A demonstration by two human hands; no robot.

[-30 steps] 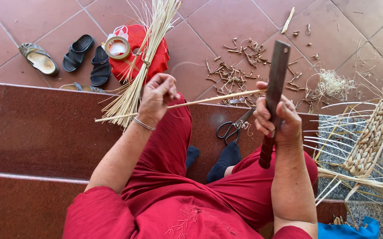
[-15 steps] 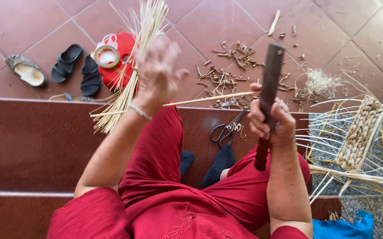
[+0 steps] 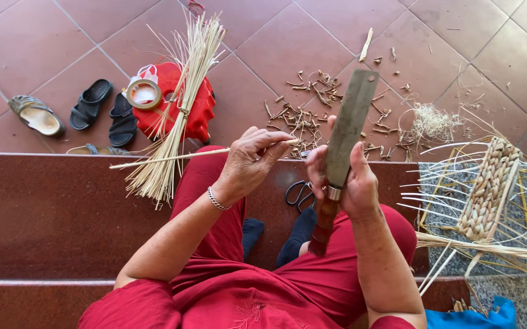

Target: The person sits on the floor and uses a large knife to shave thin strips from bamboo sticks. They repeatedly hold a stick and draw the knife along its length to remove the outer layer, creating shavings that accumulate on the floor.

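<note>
We sit on a dark red stone step [image 3: 62, 213] above a floor of red tiles [image 3: 263, 36], and the work looks part done. Largest of what is finished so far is the half-woven piece [image 3: 489, 189] at the right end of the step, a plaited band in a frame with many loose strands sticking out unwoven. On the tiles just past the step's far edge a tied bundle of pale sticks [image 3: 178, 116] leans over a red bag [image 3: 196, 106], so plenty of stock seems left to prepare. Farther out, brown shavings [image 3: 312, 109] lie scattered, which we judge to be trimmings from sticks already cleaned.

Our right hand [image 3: 345, 183] is closed around the wooden handle of a broad knife [image 3: 345, 134], blade upright. Our left hand [image 3: 248, 161] pinches one thin stick [image 3: 172, 158], which runs level over the step's far edge, its tip close beside the blade. Black scissors [image 3: 300, 192] lie on the step between our knees.
</note>
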